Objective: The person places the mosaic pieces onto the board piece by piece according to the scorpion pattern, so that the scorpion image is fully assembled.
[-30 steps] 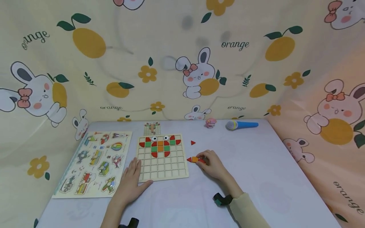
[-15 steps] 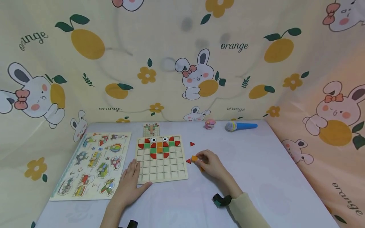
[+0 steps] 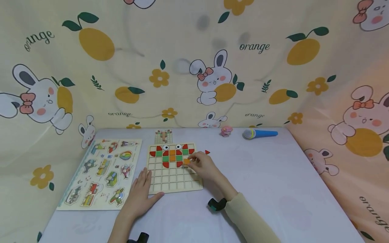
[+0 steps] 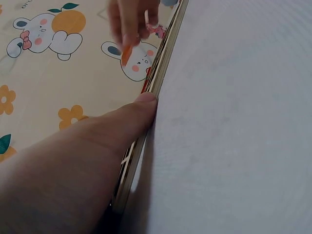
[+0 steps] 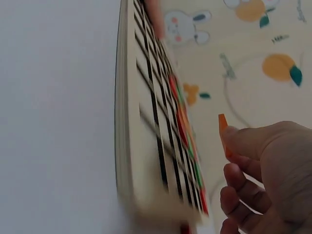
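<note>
In the head view my right hand (image 3: 204, 166) pinches an orange square tile (image 3: 186, 161) between thumb and fingertips, over the right part of a pale wooden grid board (image 3: 170, 180). The right wrist view shows the tile (image 5: 224, 137) held on edge, above the board's surface (image 5: 146, 122). Red, green and orange tiles and two eye pieces (image 3: 165, 147) fill cells in the board's upper rows. My left hand (image 3: 141, 190) lies with straight fingers at the board's lower left corner, its thumb (image 4: 139, 109) against the near edge in the left wrist view.
A red triangle (image 3: 207, 152) lies right of the board. Behind it is a small pattern card (image 3: 163, 136). A picture puzzle board (image 3: 100, 175) lies at left. A pink figurine (image 3: 226, 131) and a blue toy microphone (image 3: 260, 134) stand along the back edge.
My right hand has picked the orange square tile from the table and carried it left over the board. The pieces beside the board are now mostly hidden by that hand. My left hand stays put.
</note>
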`<state>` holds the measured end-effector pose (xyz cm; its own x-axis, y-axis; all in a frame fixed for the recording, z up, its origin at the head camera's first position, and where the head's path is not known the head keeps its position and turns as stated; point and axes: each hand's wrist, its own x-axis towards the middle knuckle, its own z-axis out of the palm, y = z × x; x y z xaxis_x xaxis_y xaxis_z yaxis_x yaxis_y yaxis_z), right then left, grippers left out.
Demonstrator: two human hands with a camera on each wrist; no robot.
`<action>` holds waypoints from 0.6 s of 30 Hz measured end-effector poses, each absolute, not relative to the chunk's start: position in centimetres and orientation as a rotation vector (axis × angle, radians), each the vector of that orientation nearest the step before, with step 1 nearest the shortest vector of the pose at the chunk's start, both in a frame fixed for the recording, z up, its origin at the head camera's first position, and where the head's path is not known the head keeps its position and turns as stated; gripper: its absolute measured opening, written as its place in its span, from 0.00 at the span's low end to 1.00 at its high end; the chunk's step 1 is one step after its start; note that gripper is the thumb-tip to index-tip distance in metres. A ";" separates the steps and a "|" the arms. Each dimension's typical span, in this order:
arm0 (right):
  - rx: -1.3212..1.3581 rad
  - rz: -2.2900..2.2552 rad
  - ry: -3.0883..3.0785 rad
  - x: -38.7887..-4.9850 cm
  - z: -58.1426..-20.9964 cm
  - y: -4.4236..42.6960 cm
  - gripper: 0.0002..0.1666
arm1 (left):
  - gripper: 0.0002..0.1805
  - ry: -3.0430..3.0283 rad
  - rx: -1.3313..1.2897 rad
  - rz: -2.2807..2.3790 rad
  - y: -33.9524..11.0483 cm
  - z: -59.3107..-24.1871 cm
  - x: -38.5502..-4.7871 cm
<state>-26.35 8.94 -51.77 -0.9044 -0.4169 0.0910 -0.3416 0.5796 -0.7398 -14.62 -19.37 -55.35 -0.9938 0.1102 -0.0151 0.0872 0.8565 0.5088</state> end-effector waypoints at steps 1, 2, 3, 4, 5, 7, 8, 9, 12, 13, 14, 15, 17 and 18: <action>-0.668 -1.233 2.697 -26.4 -51.9 8.2 0.14 | 0.60 2.982 0.157 0.810 -19.4 -55.4 -14.6; -0.680 -1.233 2.683 -26.5 -51.9 7.6 0.14 | 0.60 2.982 0.157 0.806 -19.4 -55.4 -14.7; -0.685 -1.225 2.676 -26.5 -52.1 6.9 0.14 | 0.60 2.984 0.159 0.802 -19.4 -55.4 -14.7; -0.689 -1.213 2.675 -26.5 -52.2 6.4 0.14 | 0.60 2.987 0.161 0.799 -19.4 -55.5 -14.7; -0.693 -1.209 2.670 -26.5 -52.3 5.9 0.13 | 0.60 2.990 0.164 0.794 -19.4 -55.5 -14.8; -0.715 -1.183 2.682 -26.5 -52.4 5.0 0.14 | 0.60 2.995 0.168 0.791 -19.4 -55.5 -14.9; -0.718 -1.160 2.693 -26.5 -52.5 4.6 0.14 | 0.60 2.995 0.169 0.791 -19.4 -55.4 -14.9; -0.727 -1.134 2.709 -26.5 -52.7 4.3 0.14 | 0.60 2.994 0.169 0.791 -19.4 -55.4 -14.9; -0.739 -1.072 2.758 -26.5 -53.2 3.6 0.15 | 0.59 2.987 0.163 0.787 -19.3 -55.2 -14.9; -0.736 -1.065 2.766 -26.5 -53.4 3.5 0.15 | 0.59 2.985 0.161 0.785 -19.3 -55.1 -14.9; -0.732 -1.060 2.775 -26.5 -53.6 3.4 0.15 | 0.59 2.985 0.159 0.782 -19.3 -55.1 -14.8; -0.727 -1.063 2.782 -26.5 -53.8 3.3 0.15 | 0.59 2.984 0.157 0.779 -19.3 -55.1 -14.8; -0.719 -1.075 2.788 -26.5 -54.1 3.2 0.15 | 0.60 2.988 0.155 0.776 -19.3 -55.1 -14.7; -0.715 -1.088 2.786 -26.5 -54.1 3.2 0.15 | 0.60 2.988 0.154 0.776 -19.4 -55.2 -14.7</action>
